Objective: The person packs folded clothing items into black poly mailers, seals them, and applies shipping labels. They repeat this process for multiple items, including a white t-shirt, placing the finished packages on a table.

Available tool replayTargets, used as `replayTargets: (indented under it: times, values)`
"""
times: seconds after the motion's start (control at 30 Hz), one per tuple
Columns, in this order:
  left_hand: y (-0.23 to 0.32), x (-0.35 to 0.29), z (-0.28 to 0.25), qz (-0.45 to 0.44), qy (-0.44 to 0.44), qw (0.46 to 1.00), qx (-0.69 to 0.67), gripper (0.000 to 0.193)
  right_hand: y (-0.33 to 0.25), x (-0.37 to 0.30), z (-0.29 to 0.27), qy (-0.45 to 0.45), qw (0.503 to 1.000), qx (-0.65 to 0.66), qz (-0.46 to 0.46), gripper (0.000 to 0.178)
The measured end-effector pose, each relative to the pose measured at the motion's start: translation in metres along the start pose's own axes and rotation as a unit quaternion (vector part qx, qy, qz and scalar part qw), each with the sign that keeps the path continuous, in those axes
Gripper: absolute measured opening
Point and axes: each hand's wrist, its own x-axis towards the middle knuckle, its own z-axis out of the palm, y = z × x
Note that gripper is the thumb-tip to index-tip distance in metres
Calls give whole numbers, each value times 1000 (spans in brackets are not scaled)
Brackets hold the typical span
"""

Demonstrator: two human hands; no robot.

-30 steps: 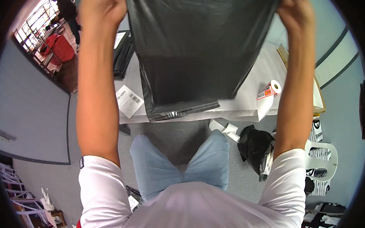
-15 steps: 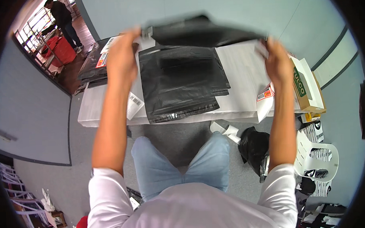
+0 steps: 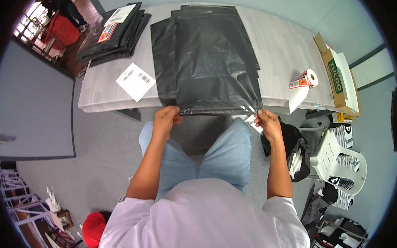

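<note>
A black plastic mailing bag [image 3: 216, 62] lies flat over other black bags [image 3: 163, 59] on the table, its near edge reaching past the table's front. My left hand [image 3: 166, 120] pinches the near left corner of the top bag. At the near right corner, my right hand [image 3: 267, 123] has the same edge between thumb and fingers. The edge is stretched between both hands, with a shiny strip along it. Left of the bags rests a white label sheet [image 3: 136, 82] with barcodes.
A stack of labelled black parcels [image 3: 116, 35] sits at the table's far left. Toward the right are a label roll [image 3: 310, 78] and an open cardboard box [image 3: 337, 77]. A white plastic chair [image 3: 335, 156] and a black sack [image 3: 297, 146] stand on the floor.
Both hands have come down and toward me with the black bag, from raised above the table's far side to its front edge. The bag now lies spread over the others.
</note>
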Motion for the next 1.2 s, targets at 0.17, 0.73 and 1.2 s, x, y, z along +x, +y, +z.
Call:
replayTargets:
  times: [0.17, 0.73, 1.2]
  values:
    - [21, 12, 8, 12, -2, 999, 38, 25, 9, 3, -10, 90, 989, -110, -41, 19]
    - [22, 16, 2, 53, -34, 998, 12, 17, -6, -5, 238, -112, 782, -370, -490, 17]
    - [-2, 32, -16, 85, -16, 988, 125, 15, 168, -160, -155, 292, 956, 1, -18, 13]
